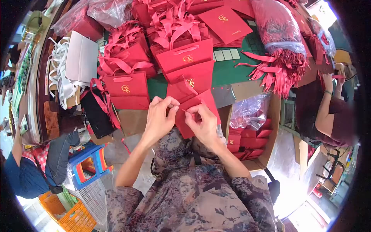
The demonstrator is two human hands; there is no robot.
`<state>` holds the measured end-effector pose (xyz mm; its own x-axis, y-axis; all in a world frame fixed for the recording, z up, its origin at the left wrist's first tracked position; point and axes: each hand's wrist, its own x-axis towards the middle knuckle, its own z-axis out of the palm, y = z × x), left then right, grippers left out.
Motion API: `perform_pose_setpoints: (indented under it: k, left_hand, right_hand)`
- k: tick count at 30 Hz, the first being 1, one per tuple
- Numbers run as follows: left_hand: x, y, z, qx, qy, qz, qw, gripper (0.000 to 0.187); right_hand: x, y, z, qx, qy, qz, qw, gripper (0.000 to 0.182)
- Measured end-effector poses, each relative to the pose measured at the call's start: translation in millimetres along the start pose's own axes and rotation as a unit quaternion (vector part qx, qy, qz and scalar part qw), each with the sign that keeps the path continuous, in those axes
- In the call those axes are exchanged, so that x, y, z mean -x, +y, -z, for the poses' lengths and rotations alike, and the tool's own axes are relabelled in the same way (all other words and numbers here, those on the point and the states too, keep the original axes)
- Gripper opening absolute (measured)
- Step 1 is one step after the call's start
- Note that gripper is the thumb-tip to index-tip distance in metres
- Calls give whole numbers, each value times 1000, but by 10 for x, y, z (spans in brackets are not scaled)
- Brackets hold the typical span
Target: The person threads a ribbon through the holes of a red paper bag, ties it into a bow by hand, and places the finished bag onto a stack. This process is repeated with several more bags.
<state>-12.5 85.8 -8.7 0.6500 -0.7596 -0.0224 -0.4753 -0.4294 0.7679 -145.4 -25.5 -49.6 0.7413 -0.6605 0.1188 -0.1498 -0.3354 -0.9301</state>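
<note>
Bag point(181, 127): frame centre, between hands | left hand point(160, 116), right hand point(203, 123): fingertips bunched at bag; cannot tell what they pinch | risk: uneven pull could crease it, or slack fingertips let it slip | look: red, flat-faced, tilted, no print visible

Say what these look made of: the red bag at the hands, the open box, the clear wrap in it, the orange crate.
Red bag: probably stiff paper, matte; flat, crisp-edged.
Open box: likely cardboard, dull; plain brown walls.
Clear wrap: likely plastic film, glossy; see-through, crinkled highlights.
Orange crate: probably moulded plastic; even colour, lattice walls; finish unclear.
</note>
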Motion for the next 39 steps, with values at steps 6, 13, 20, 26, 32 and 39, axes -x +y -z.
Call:
perform_pose_setpoints:
  k: [6,13,20,26,32,39]
  left_hand:
    - [-21,-52,-3,37,-32,60,997,11]
    - [-19,-56,9,83,-40,58,994,13]
    - [-38,-70,22,97,-56,78,991,12]
    - [-12,-63,-3,105,-30,66,992,14]
    - [74,201,62,-1,5,8,1000,23]
    - [129,151,38,38,36,43,998,25]
  right_hand:
    - [2,-89,16,7,15,4,1000,14]
    - [5,-156,79,-6,5,-42,999,11]
    - [25,-192,99,-16,-5,-39,999,10]
    - [-39,-197,75,3,-18,-39,999,11]
    - [-138,-310,63,15,-25,-75,997,15]
    - [-124,-160,-59,136,3,157,978,17]
